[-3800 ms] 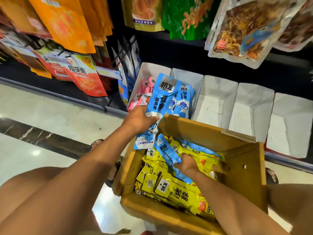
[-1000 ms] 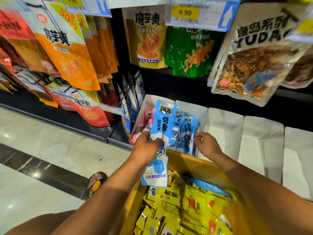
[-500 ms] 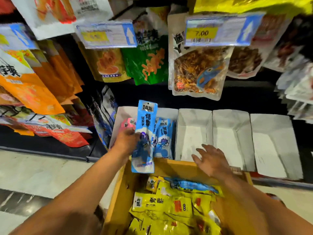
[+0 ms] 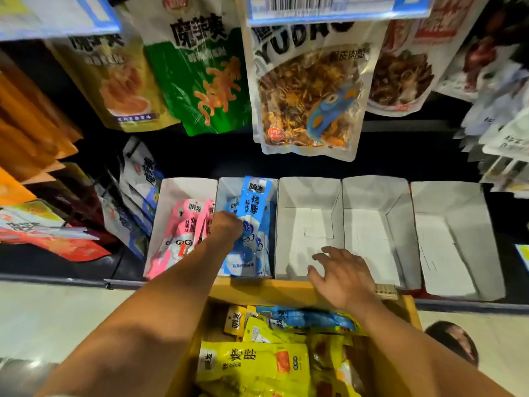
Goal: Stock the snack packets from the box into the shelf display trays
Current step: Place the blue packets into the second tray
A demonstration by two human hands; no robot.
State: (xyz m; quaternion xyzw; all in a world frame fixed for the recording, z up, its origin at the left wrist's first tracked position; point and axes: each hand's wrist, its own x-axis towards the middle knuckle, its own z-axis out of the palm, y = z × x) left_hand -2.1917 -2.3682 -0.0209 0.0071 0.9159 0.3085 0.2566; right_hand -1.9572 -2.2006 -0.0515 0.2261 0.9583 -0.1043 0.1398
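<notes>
Step in hand: seating blue stock. Left hand (image 4: 226,227) grips a blue packet (image 4: 252,206), fingers curled round it, upright inside the second tray (image 4: 227,188) along the shelf's front edge, among other blue packets; right hand (image 4: 340,276) hovers, fingers spread, holding nothing, over the far rim of the box (image 4: 257,290). Next move, probably: release, then fetch the loose blue packet (image 4: 310,318) from the box. First tray (image 4: 177,188): pink packets (image 4: 186,224); three trays (image 4: 310,196) rightward: bare floors; box: mostly yellow packets (image 4: 252,365).

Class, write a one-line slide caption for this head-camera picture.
Left hand grips a blue packet in the second tray; the open right hand hovers above the cardboard box's far rim.
</notes>
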